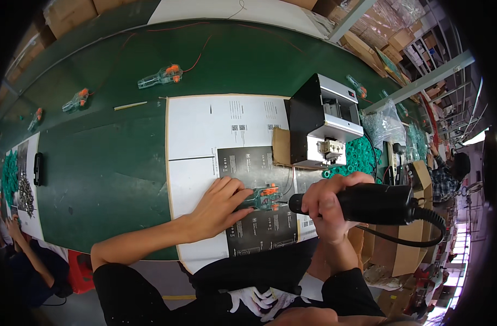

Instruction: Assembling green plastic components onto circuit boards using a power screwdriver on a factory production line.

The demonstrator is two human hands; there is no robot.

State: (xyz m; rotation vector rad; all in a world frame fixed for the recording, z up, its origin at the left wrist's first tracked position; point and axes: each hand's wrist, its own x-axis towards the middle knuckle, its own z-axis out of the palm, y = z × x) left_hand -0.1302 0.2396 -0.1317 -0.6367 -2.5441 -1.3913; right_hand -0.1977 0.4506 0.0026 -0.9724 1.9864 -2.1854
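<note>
My left hand (218,209) lies low over the printed sheets, with its fingers and thumb closed round the near end of a translucent teal plastic housing with orange parts (267,198). Wrapped in my right hand (330,209) is a black electric screwdriver (377,204), held level and pointing left. Its tip reaches the right end of the housing; whether it touches a screw is too small to tell. Beneath the housing is a dark printed sheet (243,163) on a white one (191,136).
A black and silver screw feeder (327,119) stands beyond my right hand, beside a pile of teal plastic rings (362,155). Similar wired housings (164,76) lie along the green table (101,179). A black pen-like tool (38,168) rests at left. Other people sit at both sides.
</note>
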